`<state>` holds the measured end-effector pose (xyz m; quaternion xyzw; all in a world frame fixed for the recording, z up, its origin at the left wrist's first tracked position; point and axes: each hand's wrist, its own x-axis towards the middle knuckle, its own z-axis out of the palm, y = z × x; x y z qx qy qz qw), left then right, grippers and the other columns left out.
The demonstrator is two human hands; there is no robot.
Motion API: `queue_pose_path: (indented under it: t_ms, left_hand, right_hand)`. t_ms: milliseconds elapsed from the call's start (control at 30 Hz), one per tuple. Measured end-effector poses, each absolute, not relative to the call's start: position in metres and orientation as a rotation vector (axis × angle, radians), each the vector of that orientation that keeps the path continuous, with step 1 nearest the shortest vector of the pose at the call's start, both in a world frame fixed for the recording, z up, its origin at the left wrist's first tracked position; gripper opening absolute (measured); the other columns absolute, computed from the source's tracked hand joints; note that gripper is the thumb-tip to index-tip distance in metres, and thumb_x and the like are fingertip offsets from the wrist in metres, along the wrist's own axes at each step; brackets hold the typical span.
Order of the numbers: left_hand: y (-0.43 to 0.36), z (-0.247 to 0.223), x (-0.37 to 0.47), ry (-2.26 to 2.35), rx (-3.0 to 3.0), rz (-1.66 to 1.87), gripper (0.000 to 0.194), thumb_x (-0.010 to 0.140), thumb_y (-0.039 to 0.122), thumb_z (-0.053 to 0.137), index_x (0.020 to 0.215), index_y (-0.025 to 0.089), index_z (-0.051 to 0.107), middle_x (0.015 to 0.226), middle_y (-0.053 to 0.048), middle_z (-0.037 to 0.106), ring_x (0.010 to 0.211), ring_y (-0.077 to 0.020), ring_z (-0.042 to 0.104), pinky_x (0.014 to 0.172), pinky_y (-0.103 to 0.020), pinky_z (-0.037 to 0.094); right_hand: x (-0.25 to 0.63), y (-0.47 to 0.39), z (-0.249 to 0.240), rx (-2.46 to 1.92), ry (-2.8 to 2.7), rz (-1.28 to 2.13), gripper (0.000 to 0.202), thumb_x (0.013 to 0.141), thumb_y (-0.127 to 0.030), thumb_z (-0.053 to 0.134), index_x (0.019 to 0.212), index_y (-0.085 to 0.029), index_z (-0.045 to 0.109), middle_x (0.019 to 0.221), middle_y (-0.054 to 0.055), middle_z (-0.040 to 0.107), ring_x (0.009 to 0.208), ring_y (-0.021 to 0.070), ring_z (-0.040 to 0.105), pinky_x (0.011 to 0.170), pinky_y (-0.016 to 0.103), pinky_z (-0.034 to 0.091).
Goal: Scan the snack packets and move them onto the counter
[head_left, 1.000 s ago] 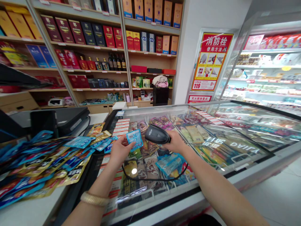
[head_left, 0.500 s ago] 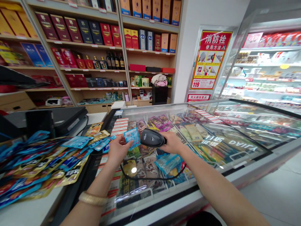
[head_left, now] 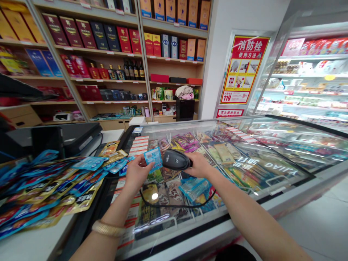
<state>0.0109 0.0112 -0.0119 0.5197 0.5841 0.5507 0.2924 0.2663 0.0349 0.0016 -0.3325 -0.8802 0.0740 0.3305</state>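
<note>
Pinched in my left hand [head_left: 138,170] is a small blue snack packet [head_left: 153,159], its printed side turned up toward me. My right hand [head_left: 199,165] is wrapped round a black barcode scanner [head_left: 176,160], whose front end sits right beside the packet's right edge. The scanner's black cable [head_left: 174,206] loops below over the freezer's glass lid. Both hands are above this glass-topped chest freezer [head_left: 187,235], with ice-cream packs visible through it. To the left, a heap of blue and gold snack packets [head_left: 59,185] lies on the white counter.
A dark machine [head_left: 81,137] stands behind the packet heap. Shelves [head_left: 108,83] of boxed goods and bottles line the back wall. A red and yellow fire-hydrant poster [head_left: 244,69] hangs beside a lit display fridge [head_left: 307,79]. Price labels [head_left: 139,145] run along the freezer's left side.
Almost nothing differs. The camera view has shifted very slightly, and my hands keep the packet and the scanner in nearly the same place.
</note>
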Motion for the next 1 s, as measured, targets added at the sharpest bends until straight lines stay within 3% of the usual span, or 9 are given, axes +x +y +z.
queue_pose_path:
  t_ms: [700, 867, 1000]
  left_hand:
    - [0.009, -0.001, 0.009, 1.586, 1.371, 1.614, 0.033, 0.062, 0.038, 0.070, 0.087, 0.018, 0.061, 0.085, -0.006, 0.072, 0.076, -0.0205, 0.068, 0.071, -0.032, 0.054]
    - [0.009, 0.026, -0.031, 1.905, 1.225, 1.885, 0.041, 0.067, 0.032, 0.067, 0.103, 0.019, 0.051, 0.089, -0.005, 0.067, 0.073, -0.0179, 0.066, 0.070, -0.032, 0.054]
    - [-0.002, 0.051, -0.077, 2.293, 1.248, 1.853, 0.050, 0.069, 0.029, 0.067, 0.113, 0.017, 0.046, 0.095, -0.008, 0.065, 0.075, -0.0197, 0.064, 0.070, -0.035, 0.053]
  right_hand:
    - [0.269, 0.036, -0.002, -0.833, -2.208, 0.183, 0.022, 0.071, -0.029, 0.068, 0.091, -0.020, 0.066, 0.084, 0.006, 0.071, 0.076, 0.0209, 0.066, 0.068, 0.027, 0.047]
    - [0.273, 0.040, -0.008, -0.831, -2.161, 0.156, 0.025, 0.072, -0.029, 0.066, 0.094, -0.018, 0.067, 0.086, 0.008, 0.073, 0.075, 0.0221, 0.067, 0.067, 0.029, 0.048]
    - [0.274, 0.043, -0.014, -0.822, -2.135, 0.095, 0.031, 0.071, -0.027, 0.064, 0.100, -0.018, 0.067, 0.089, 0.009, 0.074, 0.076, 0.0230, 0.068, 0.069, 0.031, 0.050]
